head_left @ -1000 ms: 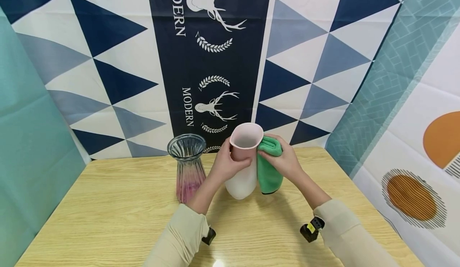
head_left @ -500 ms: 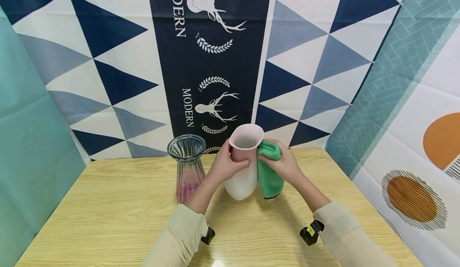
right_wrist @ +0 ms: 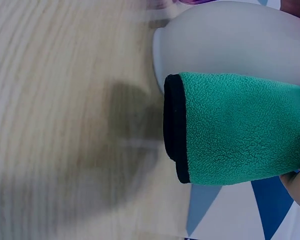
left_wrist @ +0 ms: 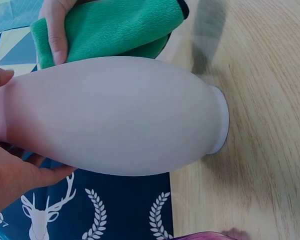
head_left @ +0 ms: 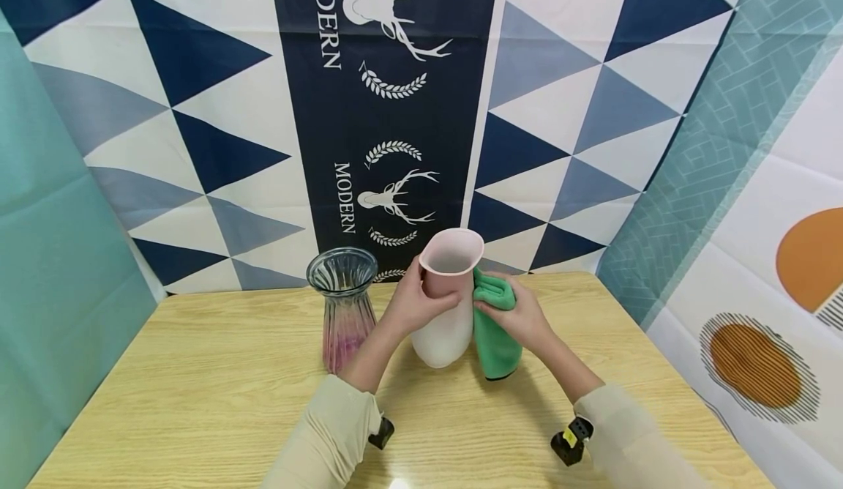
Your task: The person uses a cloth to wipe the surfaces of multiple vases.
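A vase (head_left: 443, 335), pink at the neck and white below, stands on the wooden table. My left hand (head_left: 416, 300) grips its neck from the left, thumb across the front. In the left wrist view the vase body (left_wrist: 125, 117) spans the frame, its foot at the tabletop. On the right side, my right hand (head_left: 520, 313) holds a folded green cloth (head_left: 495, 339) with a black edge against the vase's side. The cloth (right_wrist: 240, 127) hangs down beside the vase in the right wrist view, covering part of it.
A ribbed glass vase (head_left: 342, 306), bluish at the rim and pink at the base, stands just left of my left forearm. The wooden table (head_left: 217, 386) ends at a patterned backdrop (head_left: 388, 116) close behind both vases.
My right hand has slid the green cloth down along the vase's side, toward me. My left hand and the vase stay nearly in place.
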Tool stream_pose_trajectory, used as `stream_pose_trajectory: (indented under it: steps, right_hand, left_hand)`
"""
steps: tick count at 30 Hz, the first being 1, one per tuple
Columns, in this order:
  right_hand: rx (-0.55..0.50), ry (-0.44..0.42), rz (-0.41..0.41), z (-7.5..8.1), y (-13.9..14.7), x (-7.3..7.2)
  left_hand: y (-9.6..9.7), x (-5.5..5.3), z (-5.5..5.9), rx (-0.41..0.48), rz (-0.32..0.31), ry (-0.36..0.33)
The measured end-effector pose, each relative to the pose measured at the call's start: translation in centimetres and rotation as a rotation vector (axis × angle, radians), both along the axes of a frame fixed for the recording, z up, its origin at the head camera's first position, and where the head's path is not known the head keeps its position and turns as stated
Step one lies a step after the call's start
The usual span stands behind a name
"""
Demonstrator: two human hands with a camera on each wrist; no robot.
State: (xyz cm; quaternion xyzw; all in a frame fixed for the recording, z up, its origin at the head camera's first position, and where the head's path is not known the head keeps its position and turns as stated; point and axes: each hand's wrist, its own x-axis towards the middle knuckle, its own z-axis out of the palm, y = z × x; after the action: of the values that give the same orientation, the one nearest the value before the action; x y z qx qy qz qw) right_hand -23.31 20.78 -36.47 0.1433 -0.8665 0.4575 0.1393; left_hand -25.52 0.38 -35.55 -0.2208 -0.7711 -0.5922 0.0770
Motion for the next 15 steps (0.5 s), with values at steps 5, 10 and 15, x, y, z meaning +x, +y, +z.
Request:
stream_pose_trajectory:
  steps: [5,10,15]
  right_hand:
    - [0.017,-0.006,-0.005,-1.6,0.6,-0.6]
    - [0.025,-0.023,0.01,-2.5,1.0,-0.7]
    - [0.031,-0.03,0.01,-3.3,1.2,-0.8]
  left_hand:
    - [0.3,0.0,0.0,0.013,0.002,-0.015]
    - [0.5,0.1,-0.1,0.039,0.024,0.011]
    - [0.7,0.3,-0.1,0.027,0.08,0.041]
